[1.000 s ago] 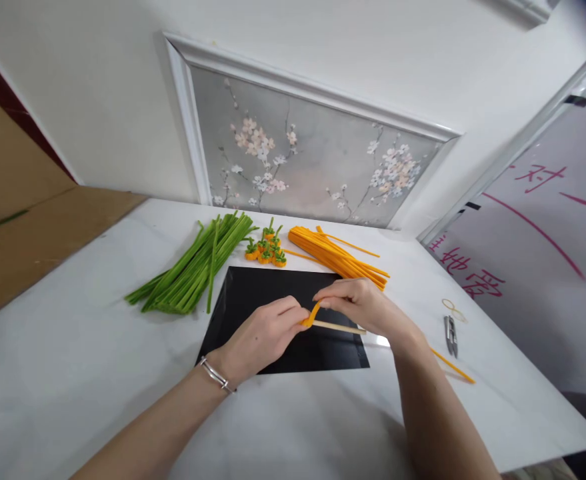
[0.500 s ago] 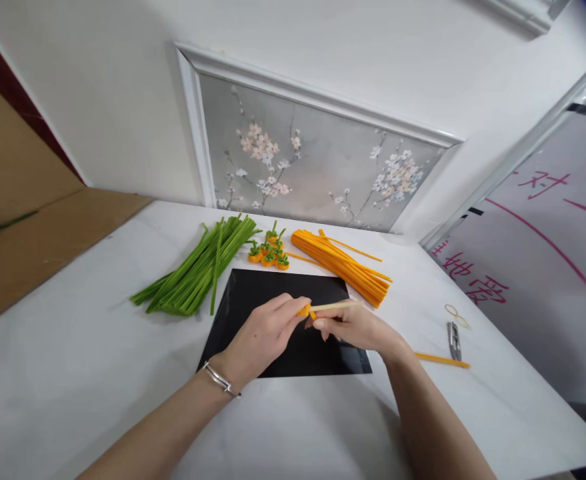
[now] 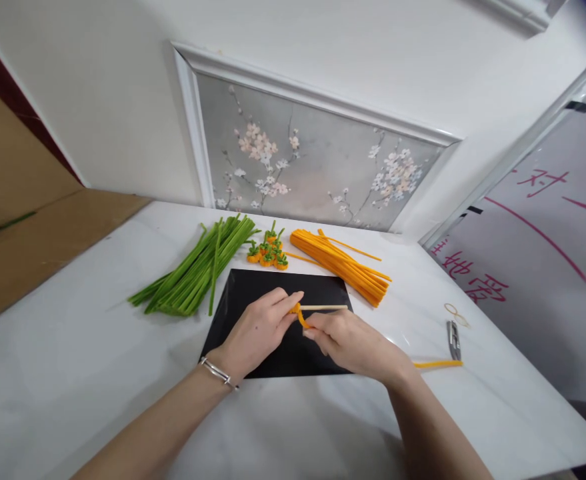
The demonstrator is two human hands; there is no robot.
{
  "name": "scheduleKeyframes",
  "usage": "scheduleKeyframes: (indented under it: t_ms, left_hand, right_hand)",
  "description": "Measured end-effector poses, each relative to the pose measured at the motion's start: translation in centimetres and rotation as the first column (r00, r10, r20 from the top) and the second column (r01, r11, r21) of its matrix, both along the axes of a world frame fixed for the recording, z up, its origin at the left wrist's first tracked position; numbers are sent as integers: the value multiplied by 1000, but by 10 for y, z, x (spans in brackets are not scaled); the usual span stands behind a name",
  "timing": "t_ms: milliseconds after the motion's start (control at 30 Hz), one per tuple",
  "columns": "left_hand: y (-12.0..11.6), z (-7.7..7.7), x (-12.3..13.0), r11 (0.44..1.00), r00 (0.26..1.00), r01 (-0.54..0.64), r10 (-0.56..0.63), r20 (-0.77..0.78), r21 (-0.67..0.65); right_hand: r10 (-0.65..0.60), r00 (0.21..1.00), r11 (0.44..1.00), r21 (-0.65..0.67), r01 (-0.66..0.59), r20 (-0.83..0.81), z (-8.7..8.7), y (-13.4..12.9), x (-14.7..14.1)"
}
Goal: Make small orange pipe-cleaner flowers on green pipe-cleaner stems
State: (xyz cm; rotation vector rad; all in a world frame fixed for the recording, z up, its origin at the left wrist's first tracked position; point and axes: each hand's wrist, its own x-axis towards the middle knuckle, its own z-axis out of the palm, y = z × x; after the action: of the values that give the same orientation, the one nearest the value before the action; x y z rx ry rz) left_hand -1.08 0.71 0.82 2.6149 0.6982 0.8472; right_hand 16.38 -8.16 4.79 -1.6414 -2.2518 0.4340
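Spanning both hands' (image 3: 257, 328) (image 3: 357, 341) fingers (image 3: 285, 307), orange chenille (image 3: 301, 317) seems pinched.

"对一" (image 3: 547, 181), "她爱" (image 3: 487, 288) on whiteboard (image 3: 533, 327)

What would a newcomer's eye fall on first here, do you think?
Probably the green pipe-cleaner bundle and, to its right, the orange pipe-cleaner bundle, at the back of the white table, with small orange-and-green ornaments between them. Over the black mat, the left hand grips a pale stick, while the right hand holds an orange strip.
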Motion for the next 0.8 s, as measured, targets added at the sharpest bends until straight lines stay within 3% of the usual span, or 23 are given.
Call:
scheduleKeyframes:
  t_ms: [167,400,567,667,800]
  left_hand:
    - [0,0,0,999,999,12,-9,-47,46]
    - [-3,4,1,995,995,92,-91,-33,32]
    - [-3,5,1,986,987,159,-158,-16,56]
    - [-5,6,2,980,981,190,-192,14,65]
    - [-9,9,4,975,974,218,-221,55,51]
  right_hand:
    - [-68,995,984,169,55,73,2,-1,-1]
    - [-210,978,882,432,189,1,0,7,9]
    - [-112,987,819,552,155,-111,-1,11,25]
    - [-57,976,821,546,166,-211,-3,15,30]
    - [-61,950,894,407,188,-305,-11,24,34]
